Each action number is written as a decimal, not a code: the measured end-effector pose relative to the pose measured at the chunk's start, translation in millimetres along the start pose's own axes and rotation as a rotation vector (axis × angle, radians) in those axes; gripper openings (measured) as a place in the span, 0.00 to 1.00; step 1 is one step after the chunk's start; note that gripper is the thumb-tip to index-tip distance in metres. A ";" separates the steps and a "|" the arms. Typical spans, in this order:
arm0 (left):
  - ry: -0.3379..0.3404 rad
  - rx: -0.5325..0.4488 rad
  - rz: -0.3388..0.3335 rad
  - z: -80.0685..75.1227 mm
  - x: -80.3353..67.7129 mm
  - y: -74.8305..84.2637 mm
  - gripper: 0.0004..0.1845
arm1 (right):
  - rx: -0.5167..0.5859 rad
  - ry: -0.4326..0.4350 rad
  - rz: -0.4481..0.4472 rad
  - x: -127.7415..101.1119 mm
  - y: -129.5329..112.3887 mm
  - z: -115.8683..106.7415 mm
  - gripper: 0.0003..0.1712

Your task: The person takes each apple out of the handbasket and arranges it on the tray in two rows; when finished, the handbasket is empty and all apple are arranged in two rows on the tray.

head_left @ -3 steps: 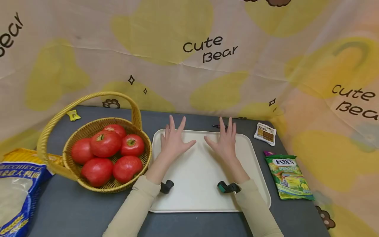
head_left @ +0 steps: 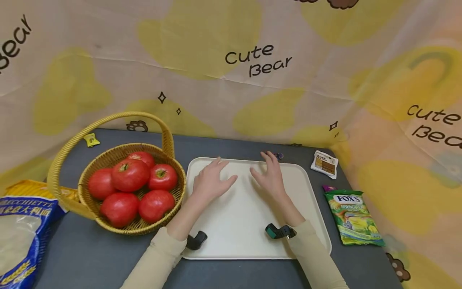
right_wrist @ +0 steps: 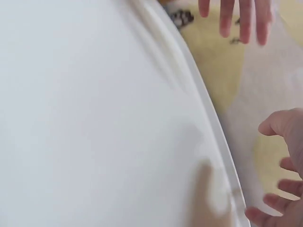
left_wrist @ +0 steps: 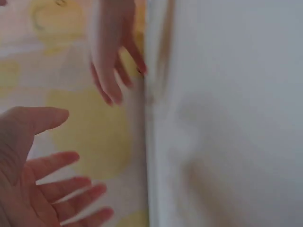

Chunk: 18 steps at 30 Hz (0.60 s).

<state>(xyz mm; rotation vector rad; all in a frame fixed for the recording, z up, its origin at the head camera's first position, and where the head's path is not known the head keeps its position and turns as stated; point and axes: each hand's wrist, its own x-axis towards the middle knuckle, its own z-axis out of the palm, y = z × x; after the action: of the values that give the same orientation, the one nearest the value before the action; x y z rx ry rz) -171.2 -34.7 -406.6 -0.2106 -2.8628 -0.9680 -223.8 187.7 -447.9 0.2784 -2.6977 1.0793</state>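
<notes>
Both hands are raised over a white rectangular tray, with nothing in either. My left hand hovers above the tray's left half, thumb held out to the right, fingers loosely bent forward. In the left wrist view the same hand shows its fingers spread and its palm bare. My right hand is over the right half, thumb toward the left hand and fingers slightly bent. The right wrist view catches this hand at the edge, with a shadow on the tray below.
A wicker basket of several tomatoes stands left of the tray. A blue pasta bag lies farther left, a yellow candy behind. Right of the tray are a green Fox's bag and a small white-and-brown packet.
The fingers of both hands have bent and lowered from a straighter spread. My left wrist has shifted a little left and down. The basket, tray and packets stay in place.
</notes>
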 end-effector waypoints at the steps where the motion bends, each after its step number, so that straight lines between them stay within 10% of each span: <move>1: 0.026 -0.057 0.035 -7.3 -12.3 -0.1 0.30 | 0.083 -0.028 0.007 -2.2 -5.3 1.2 0.36; 10: 0.527 -0.285 0.384 -99.2 -113.0 -49.7 0.18 | 0.413 -0.258 0.066 -11.0 -58.6 22.5 0.16; 15: 0.899 -0.406 0.360 -153.4 -145.5 -77.6 0.16 | 0.472 -0.377 0.022 -11.0 -86.3 34.7 0.17; 18: 1.012 -0.458 0.252 -172.0 -157.5 -105.6 0.23 | 0.475 -0.437 -0.015 -9.1 -102.2 42.3 0.18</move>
<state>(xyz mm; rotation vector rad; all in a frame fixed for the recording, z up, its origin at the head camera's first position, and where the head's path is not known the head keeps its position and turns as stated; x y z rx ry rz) -23.3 -237.7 -357.1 -0.0729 -1.6535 -1.1974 -194.6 86.4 -413.4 0.6822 -2.7367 1.8342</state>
